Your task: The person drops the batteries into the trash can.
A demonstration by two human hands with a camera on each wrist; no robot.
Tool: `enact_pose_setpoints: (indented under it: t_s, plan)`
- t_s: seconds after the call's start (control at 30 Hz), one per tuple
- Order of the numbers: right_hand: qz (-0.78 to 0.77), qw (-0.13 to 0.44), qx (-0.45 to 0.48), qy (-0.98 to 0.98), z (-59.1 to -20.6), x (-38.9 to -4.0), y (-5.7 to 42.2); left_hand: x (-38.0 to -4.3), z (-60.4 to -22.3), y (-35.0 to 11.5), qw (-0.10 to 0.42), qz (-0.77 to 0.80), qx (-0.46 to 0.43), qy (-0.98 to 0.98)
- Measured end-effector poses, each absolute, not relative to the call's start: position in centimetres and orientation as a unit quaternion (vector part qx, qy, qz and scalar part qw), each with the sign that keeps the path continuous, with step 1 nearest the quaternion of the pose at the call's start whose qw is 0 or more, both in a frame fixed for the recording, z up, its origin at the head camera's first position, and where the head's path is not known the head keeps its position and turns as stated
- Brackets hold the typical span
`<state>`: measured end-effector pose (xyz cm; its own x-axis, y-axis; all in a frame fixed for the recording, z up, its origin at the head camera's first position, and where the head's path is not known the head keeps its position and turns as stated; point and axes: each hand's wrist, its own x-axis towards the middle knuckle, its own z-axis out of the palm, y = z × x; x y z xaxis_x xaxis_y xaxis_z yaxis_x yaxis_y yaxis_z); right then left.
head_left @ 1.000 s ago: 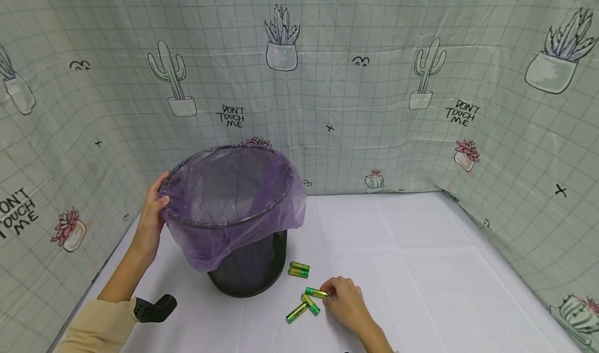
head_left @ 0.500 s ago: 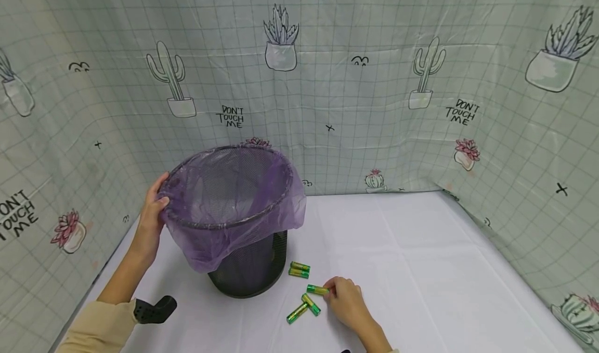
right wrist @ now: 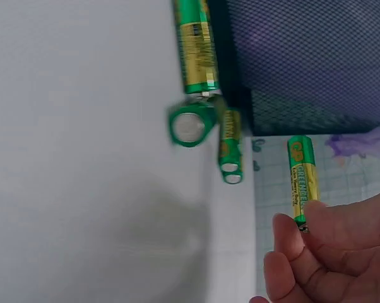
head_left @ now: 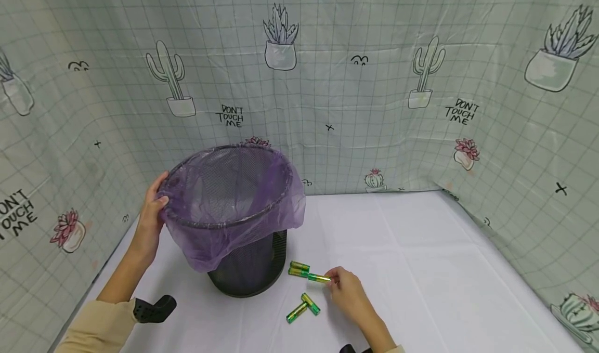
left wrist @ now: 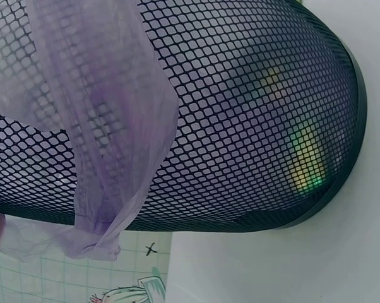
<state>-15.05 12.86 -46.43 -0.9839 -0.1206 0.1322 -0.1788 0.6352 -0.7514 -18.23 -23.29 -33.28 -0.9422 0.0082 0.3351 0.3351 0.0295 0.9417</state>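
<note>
A black mesh waste bin [head_left: 252,264] with a purple bin liner [head_left: 281,212] folded over its rim stands left of the middle in the head view. My left hand [head_left: 154,212] grips the bin's rim at its left side, thumb over the liner. Between thumb and fingertips, my right hand [head_left: 348,293] pinches one end of a green and gold battery [right wrist: 302,173]. In the head view that battery overlaps the near end of a pair of batteries [head_left: 298,269] beside the bin. Two more batteries [head_left: 303,308] lie nearer me, end against side.
Through the mesh, the left wrist view shows blurred green and yellow shapes [left wrist: 308,164] low inside the bin. A white cloth [head_left: 412,270] covers the table. Patterned curtain walls [head_left: 327,98] enclose its back and sides.
My right hand has moved away from me with the pinched battery, off from the two nearer ones and towards the pair by the bin. The left hand and bin have stayed put.
</note>
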Motion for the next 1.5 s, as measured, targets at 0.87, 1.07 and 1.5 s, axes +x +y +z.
enact_pose_setpoints:
  t_s: [0.87,1.07,1.5]
  plan:
    - [0.500,0.169,0.127,-0.840,-36.9,-15.6,12.0,-18.3,-33.3,-23.2,0.122,-0.681,-0.125,-0.711]
    - [0.502,0.208,0.161,-0.824,-34.9,-15.9,11.3,-18.3,-33.2,-23.2,0.124,-0.683,-0.125,-0.709]
    - [0.509,0.258,0.232,-0.788,-31.2,-16.1,8.8,-18.3,-33.3,-23.2,0.127,-0.681,-0.127,-0.710]
